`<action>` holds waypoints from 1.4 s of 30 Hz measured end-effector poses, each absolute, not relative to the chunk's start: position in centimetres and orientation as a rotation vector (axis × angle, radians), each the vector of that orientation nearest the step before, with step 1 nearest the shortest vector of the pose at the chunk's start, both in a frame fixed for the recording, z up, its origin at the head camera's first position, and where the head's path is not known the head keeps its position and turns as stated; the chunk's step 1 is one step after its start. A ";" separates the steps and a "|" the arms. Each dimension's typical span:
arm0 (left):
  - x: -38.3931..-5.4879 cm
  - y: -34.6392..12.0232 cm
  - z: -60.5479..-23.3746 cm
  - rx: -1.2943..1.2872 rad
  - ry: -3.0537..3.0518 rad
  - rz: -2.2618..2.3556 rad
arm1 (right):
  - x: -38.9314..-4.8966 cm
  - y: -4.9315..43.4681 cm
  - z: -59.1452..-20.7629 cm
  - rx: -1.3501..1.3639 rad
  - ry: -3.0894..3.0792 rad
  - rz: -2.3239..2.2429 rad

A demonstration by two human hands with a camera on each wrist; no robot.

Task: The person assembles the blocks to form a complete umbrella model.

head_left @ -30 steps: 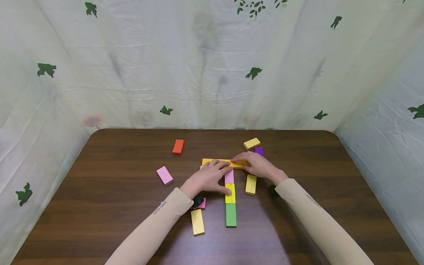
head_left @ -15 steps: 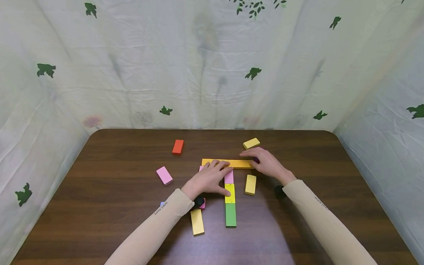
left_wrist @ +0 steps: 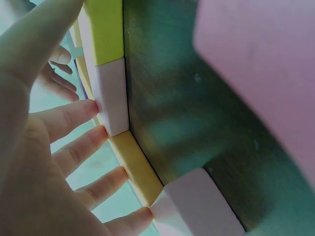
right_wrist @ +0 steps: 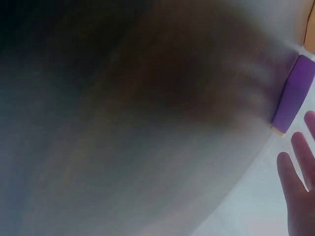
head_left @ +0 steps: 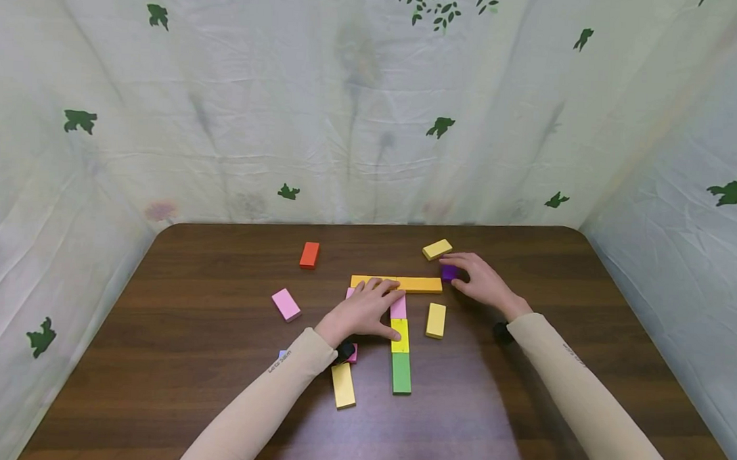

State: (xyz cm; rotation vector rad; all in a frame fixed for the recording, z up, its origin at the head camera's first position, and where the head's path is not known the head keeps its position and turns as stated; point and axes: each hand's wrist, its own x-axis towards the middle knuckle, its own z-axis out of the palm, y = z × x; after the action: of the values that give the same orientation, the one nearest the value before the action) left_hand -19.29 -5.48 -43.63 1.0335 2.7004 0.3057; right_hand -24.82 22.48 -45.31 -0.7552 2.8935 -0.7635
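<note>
Purple block [head_left: 449,273], right hand [head_left: 480,281] astride — left hand [head_left: 359,311] splayed over blocks [head_left: 399,308]

Creased pale cloth [head_left: 275,105] printed with green leaves [head_left: 440,127] hung behind and beside a dark, wood-grained worktop [head_left: 213,306], its near part glossy.

Count two hands [head_left: 359,312]; three light-pink blocks [head_left: 286,305], three pale-yellow [head_left: 436,321], two orange [head_left: 420,284], one each red [head_left: 309,255], purple [head_left: 449,273], green [head_left: 401,374], bright-yellow [head_left: 403,344], magenta [head_left: 354,353], blue [head_left: 281,354].

Dark wood-grain table [head_left: 220,286], far corners rounded; pale creased cloth [head_left: 323,134] behind, dotted with green shapes [head_left: 440,127].
</note>
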 end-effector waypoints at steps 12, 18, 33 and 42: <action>-19.2 -5.5 -43.7 1.034 2.703 0.325 | -25.1 23.2 -45.4 -0.707 2.854 -0.763; -19.2 -5.5 -43.8 1.036 2.700 0.329 | -25.3 23.2 -45.5 -0.713 2.843 -0.791; -19.3 -5.6 -44.0 1.038 2.696 0.348 | -25.1 23.0 -45.5 -0.742 2.838 -0.841; -19.3 -5.6 -44.0 1.042 2.696 0.348 | -25.1 22.9 -45.3 -0.732 2.818 -0.828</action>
State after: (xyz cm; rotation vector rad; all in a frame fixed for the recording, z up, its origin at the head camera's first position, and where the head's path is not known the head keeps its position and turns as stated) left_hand -19.31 -5.61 -44.01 1.0423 2.6956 0.3480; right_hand -25.09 22.85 -45.29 -0.7320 2.8181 -0.8279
